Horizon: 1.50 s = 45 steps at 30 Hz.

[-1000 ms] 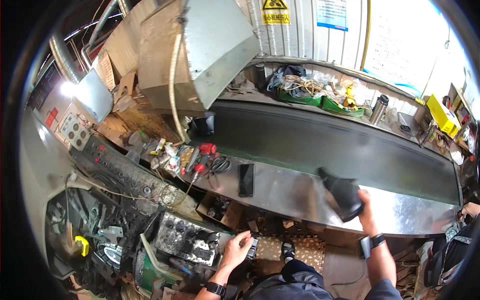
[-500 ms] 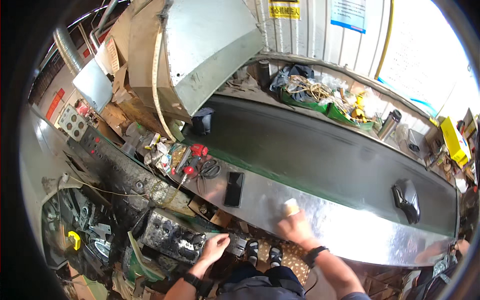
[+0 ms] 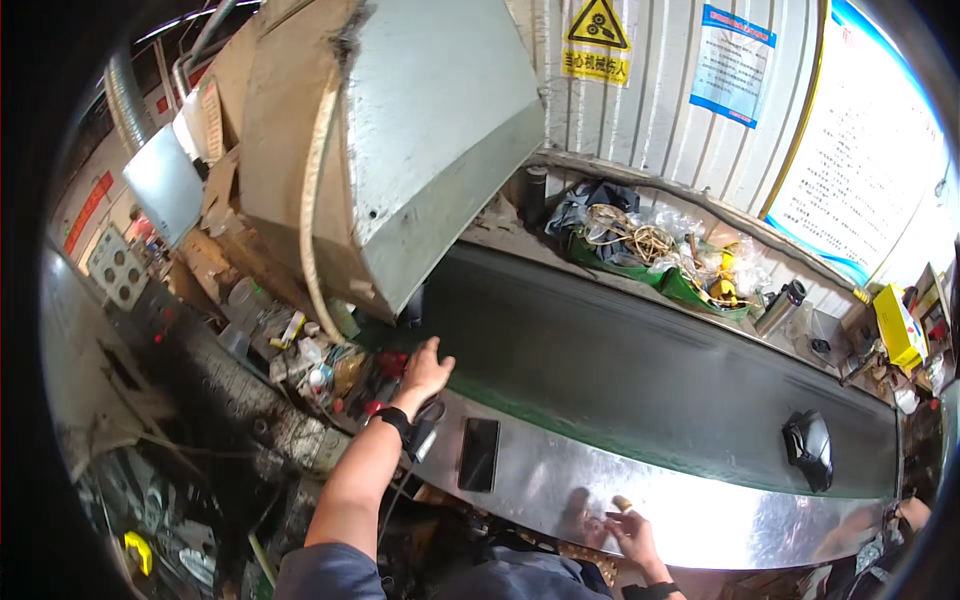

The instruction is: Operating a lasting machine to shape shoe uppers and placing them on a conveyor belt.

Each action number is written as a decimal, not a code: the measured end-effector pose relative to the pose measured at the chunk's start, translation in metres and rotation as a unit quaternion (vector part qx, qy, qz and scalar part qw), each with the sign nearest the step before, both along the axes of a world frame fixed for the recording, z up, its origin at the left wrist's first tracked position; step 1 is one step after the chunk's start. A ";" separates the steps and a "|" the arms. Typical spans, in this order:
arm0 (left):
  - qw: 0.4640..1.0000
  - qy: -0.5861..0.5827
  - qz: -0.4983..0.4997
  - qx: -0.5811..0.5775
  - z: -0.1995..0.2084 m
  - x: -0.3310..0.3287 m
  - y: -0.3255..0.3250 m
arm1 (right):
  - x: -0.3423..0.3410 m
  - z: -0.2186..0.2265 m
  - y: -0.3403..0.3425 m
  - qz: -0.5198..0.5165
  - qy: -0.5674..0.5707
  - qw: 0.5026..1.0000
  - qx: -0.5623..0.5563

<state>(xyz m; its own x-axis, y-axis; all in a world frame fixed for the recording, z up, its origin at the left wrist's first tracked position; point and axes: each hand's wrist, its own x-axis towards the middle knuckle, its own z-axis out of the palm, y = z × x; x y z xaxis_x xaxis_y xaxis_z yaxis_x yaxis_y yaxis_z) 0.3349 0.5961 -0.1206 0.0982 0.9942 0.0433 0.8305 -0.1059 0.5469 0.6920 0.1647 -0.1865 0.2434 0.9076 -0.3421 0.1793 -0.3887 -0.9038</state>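
My left arm reaches forward over the metal ledge (image 3: 545, 460). My left hand (image 3: 428, 368) is at the near edge of the dark conveyor belt (image 3: 600, 345), fingers stretched out, with nothing visible in it. Just beyond it, a dark part (image 3: 413, 305) shows partly behind the corner of the metal hood (image 3: 440, 150). Red-handled tools (image 3: 390, 365) lie beside that hand, partly covered by it. My right hand (image 3: 632, 540) is low over the ledge's front edge, fingers bent around a small yellowish object (image 3: 622, 503) whose kind I cannot make out. A black phone (image 3: 479, 455) lies between the hands.
A glossy black moulded part (image 3: 808, 452) rests on the belt at right. Another person's hand (image 3: 912, 514) shows at the right edge. Green bags of scrap (image 3: 690, 285), a flask (image 3: 780, 307) and a yellow box (image 3: 900, 327) line the far shelf. Clutter (image 3: 315, 365) sits at left.
My left hand has moved from low near my body forward to the belt's edge by the hood. My right hand has drawn back toward me with the yellowish object. The view has shifted.
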 end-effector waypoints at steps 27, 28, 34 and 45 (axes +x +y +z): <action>0.971 -0.134 -0.140 0.141 -0.162 0.024 0.376 | -0.039 0.075 0.224 -0.320 0.382 0.865 -0.060; 0.971 -0.132 -0.151 0.132 -0.166 0.041 0.378 | -0.030 0.081 0.212 -0.322 0.374 0.868 -0.062; 0.965 -0.124 -0.211 0.089 -0.187 0.146 0.361 | 0.007 0.111 0.130 -0.488 0.283 0.826 -0.020; 0.978 -0.027 -0.160 0.128 -0.102 0.059 0.315 | 0.011 0.100 0.049 -0.476 0.407 0.768 0.133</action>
<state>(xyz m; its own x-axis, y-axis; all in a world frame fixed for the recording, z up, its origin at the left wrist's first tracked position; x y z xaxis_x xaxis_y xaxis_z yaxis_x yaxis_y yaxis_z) 0.3934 0.9114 -0.2225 0.3924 0.8690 0.3013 0.7030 -0.4946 0.5111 0.7026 0.2141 -0.0869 0.6440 0.5151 -0.5656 -0.7382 0.2247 -0.6360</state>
